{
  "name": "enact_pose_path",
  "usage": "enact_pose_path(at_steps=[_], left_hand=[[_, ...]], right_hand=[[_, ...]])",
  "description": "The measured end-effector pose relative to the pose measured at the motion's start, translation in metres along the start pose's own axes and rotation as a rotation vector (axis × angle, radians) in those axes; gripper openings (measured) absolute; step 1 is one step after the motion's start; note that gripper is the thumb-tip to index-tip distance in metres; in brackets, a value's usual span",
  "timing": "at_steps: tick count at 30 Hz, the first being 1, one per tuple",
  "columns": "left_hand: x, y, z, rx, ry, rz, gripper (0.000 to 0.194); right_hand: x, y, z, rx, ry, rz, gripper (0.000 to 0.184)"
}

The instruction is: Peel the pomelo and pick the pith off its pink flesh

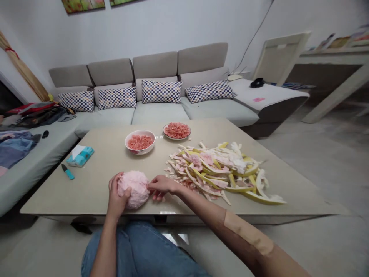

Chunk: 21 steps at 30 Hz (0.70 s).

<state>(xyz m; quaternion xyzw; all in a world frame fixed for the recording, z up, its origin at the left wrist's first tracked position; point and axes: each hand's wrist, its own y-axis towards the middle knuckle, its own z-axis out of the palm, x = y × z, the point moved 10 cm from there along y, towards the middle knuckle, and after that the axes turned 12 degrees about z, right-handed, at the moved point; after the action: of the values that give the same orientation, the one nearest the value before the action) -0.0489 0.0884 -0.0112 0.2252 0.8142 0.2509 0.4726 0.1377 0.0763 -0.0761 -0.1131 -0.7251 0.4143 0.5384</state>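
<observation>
A peeled pomelo, round and covered in pinkish white pith, rests on the table near its front edge. My left hand wraps around its left side, thumb on the front and fingers behind. At its right side my right hand pinches at the surface with thumb and forefinger; what sits between those fingertips is too small to make out. Just right of that hand lies a heap of pomelo peel, yellow outside and white to pink inside, with small scraps around it.
Behind the pomelo stand a bowl and a plate, both holding red pomelo flesh. Toward the left edge lie a tissue box and a teal-handled knife. A grey sofa with checked cushions runs along the back.
</observation>
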Motion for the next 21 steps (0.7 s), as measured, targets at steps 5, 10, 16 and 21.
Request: enact_pose_path(at_steps=[5, 10, 16, 21], left_hand=[[-0.003, 0.002, 0.004, 0.029, -0.024, 0.015, 0.052], [-0.003, 0.005, 0.005, 0.026, -0.046, 0.029, 0.052], [0.009, 0.001, 0.002, 0.002, -0.117, -0.015, 0.055], [0.018, -0.003, 0.000, 0.001, -0.160, -0.063, 0.057]], right_hand=[[-0.001, 0.012, -0.003, -0.087, -0.011, 0.045, 0.018], [-0.002, 0.017, 0.004, -0.141, 0.040, 0.035, 0.023], [-0.002, 0.011, 0.000, -0.202, -0.060, -0.018, 0.022], [0.019, -0.007, -0.006, -0.267, -0.247, -0.236, 0.014]])
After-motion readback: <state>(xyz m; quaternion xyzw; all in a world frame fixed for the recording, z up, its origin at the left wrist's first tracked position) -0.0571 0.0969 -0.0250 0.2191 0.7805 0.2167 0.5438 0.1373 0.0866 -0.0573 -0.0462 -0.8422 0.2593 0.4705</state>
